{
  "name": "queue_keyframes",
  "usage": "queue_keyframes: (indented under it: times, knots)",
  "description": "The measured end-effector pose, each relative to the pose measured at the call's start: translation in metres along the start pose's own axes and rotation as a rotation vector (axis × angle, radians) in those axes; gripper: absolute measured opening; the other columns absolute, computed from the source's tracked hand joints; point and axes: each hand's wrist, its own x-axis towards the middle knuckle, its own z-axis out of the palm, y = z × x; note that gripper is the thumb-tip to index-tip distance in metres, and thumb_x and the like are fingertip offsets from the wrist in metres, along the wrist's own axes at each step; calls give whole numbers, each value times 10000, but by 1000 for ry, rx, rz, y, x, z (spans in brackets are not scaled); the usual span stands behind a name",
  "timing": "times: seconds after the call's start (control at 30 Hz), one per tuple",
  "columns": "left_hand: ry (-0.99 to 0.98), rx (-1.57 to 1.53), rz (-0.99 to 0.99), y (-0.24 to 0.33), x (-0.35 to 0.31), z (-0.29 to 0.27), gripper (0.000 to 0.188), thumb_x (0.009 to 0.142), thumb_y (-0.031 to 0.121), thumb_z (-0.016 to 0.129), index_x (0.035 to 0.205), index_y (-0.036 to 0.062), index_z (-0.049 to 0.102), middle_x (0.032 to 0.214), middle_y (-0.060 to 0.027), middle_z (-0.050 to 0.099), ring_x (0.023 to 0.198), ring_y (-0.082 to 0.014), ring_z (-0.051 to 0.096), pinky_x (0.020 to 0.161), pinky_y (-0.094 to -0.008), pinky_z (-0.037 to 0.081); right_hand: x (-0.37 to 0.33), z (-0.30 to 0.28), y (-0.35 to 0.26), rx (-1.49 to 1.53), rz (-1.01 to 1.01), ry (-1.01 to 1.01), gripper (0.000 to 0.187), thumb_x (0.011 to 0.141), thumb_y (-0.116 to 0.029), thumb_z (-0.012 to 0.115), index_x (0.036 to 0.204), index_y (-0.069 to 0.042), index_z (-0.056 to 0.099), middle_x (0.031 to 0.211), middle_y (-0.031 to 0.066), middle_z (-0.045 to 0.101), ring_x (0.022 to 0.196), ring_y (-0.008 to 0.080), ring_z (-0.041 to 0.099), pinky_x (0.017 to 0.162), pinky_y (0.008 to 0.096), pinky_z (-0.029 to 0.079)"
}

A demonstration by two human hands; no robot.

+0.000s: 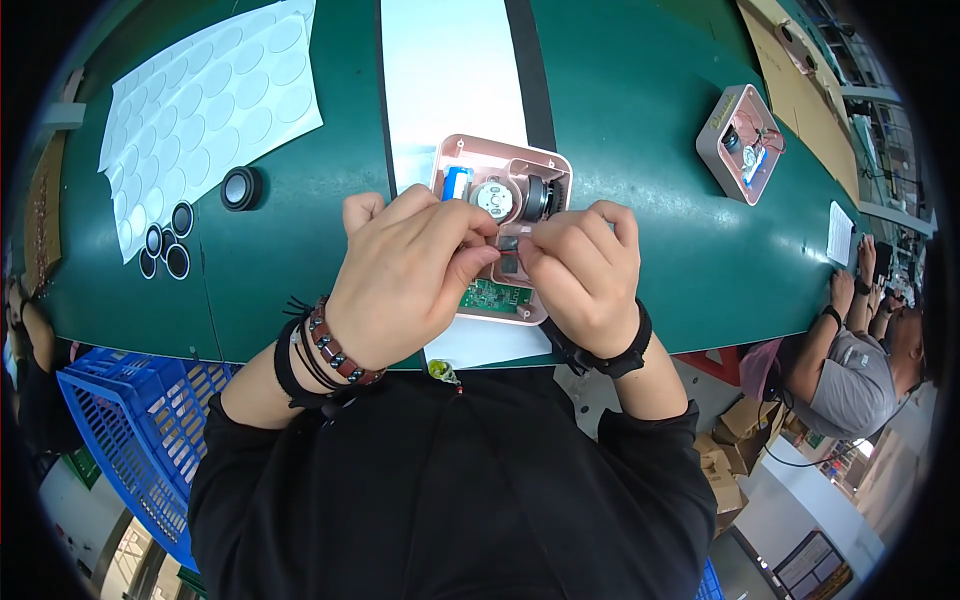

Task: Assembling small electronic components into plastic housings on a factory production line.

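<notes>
An open pink plastic housing (505,146) lies in front of me on a white strip. Inside are a round silver-faced part (494,199), a black speaker-like cylinder (537,198), a blue battery-like block (457,184) and a green circuit board (492,296). My left hand (405,270) reaches over the housing's left side, its thumb and forefinger pinched together. From the right, my right hand (588,275) pinches close to those fingertips. Between them runs a short, thin dark strand, seemingly a wire; the fingers hide most of it.
A white sheet of round stickers (240,95) lies at the left, with a black round speaker (241,188) and several black rings (178,262) nearby. Another pink housing (712,150) with wires stands right. A blue crate (130,400) sits below the table's left edge; a co-worker (850,370) is at right.
</notes>
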Motion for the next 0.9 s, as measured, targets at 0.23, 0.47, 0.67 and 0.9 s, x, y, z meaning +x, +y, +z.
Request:
queue_keyframes:
  times: [0.23,0.47,0.67,0.9]
  knots:
    - [-82,-128,-39,-2,2,0,67,818,139,672,841,145,609,707,77,600,765,-130,537,748,-342,257,-5,7,5,138,-3,72,218,626,-33,703,813,-43,591,871,50,592,728,216,578,677,348,452]
    - [-93,-215,-68,-3,3,1,72,798,119,667,852,146,628,702,90,614,777,-117,541,754,-345,250,-9,4,7,243,-82,32,234,623,3,716,815,-50,593,926,67,569,737,216,568,665,345,473]
    - [-102,-187,-63,-1,3,1,31,790,139,658,807,156,639,703,96,617,772,-109,534,758,-348,240,-15,11,2,377,106,77,217,684,40,727,832,-43,592,935,83,549,746,198,561,619,290,468]
    - [-92,-138,-11,-1,3,1,29,796,136,649,809,162,649,694,94,607,776,-110,523,747,-355,235,-15,15,-2,450,206,92,204,741,48,703,877,-21,567,952,109,541,728,185,540,599,278,456]
